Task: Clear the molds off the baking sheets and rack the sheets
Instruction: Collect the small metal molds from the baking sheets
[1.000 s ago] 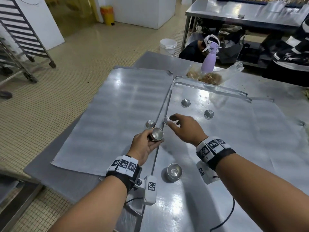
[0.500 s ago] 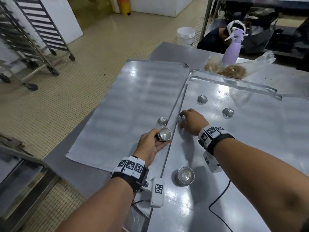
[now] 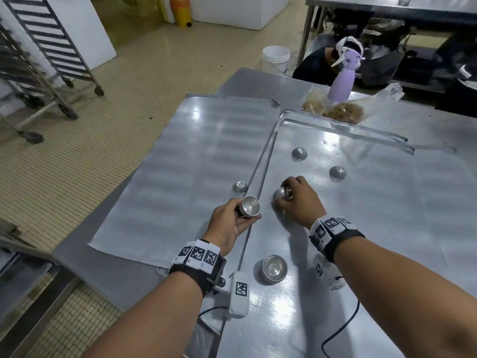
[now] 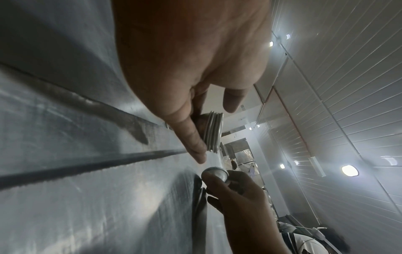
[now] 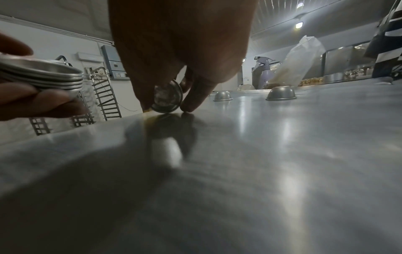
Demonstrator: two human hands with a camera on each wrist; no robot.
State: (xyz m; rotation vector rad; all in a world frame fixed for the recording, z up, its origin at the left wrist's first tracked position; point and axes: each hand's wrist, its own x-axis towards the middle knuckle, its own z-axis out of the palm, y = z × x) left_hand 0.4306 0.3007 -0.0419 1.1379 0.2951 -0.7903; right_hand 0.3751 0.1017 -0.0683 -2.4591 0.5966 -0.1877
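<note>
We worked at the baking sheet (image 3: 361, 228), whose raised left rim ran just beside our left hand (image 3: 227, 223). Its fingers were curled around a stack of nested molds (image 3: 249, 207), small shiny metal cups, opening turned up. Our right hand (image 3: 299, 200) was just right of that rim; its fingers pinched a single mold (image 5: 166, 98), tilted on its edge and touching the sheet. Farther on the sheet, two molds (image 3: 299, 153) lay upside down with open surface around them, and one upright mold (image 3: 274, 268) stood nearer to us.
</note>
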